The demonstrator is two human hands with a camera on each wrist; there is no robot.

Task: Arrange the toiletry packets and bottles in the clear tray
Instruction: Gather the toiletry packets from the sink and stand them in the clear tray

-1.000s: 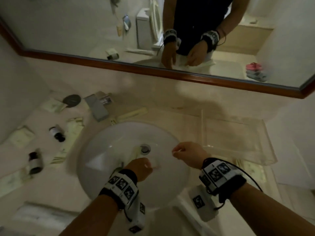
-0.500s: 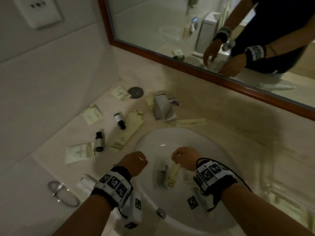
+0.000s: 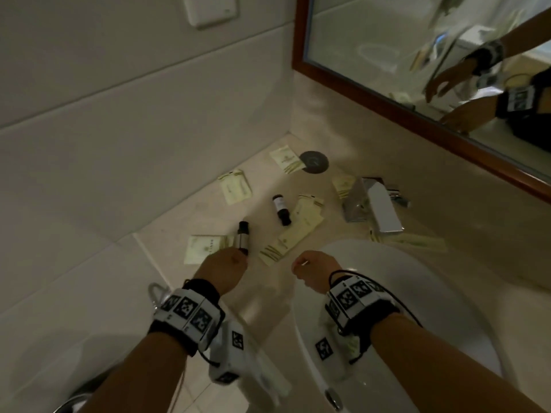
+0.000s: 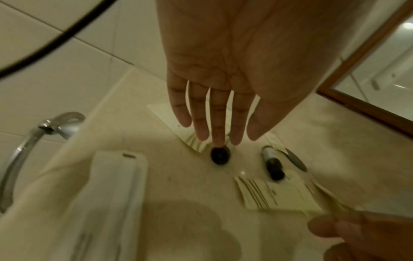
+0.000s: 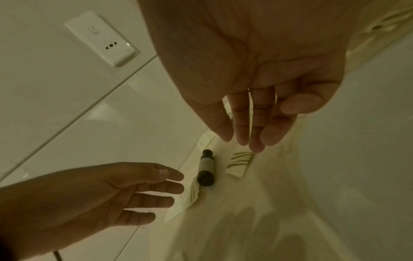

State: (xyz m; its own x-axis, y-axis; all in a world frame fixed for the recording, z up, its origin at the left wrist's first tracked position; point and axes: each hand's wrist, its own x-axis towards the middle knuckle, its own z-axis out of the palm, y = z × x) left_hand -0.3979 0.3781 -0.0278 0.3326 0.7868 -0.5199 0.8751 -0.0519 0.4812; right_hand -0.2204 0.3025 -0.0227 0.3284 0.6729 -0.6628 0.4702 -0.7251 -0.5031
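Two small dark bottles lie on the beige counter: the near bottle (image 3: 243, 236) (image 4: 220, 156) (image 5: 205, 169) and the far bottle (image 3: 281, 209) (image 4: 272, 166). Several pale yellow packets (image 3: 293, 234) (image 4: 274, 196) are scattered around them. My left hand (image 3: 226, 265) (image 4: 214, 134) hovers just short of the near bottle, fingers straight, holding nothing. My right hand (image 3: 313, 265) (image 5: 245, 137) hangs beside it over a striped packet (image 5: 240, 162), fingers extended and empty. The clear tray is out of view.
A chrome faucet (image 3: 375, 207) stands behind the white basin (image 3: 387, 293) on the right. A dark round disc (image 3: 313, 162) lies in the corner under the framed mirror (image 3: 417, 70). A towel ring (image 4: 22, 150) and folded white towel (image 4: 118, 194) are at the left.
The view has swung left from the basin to the counter corner. Both hands have moved left, off the basin and toward the bottles and packets. The clear tray has left the view.
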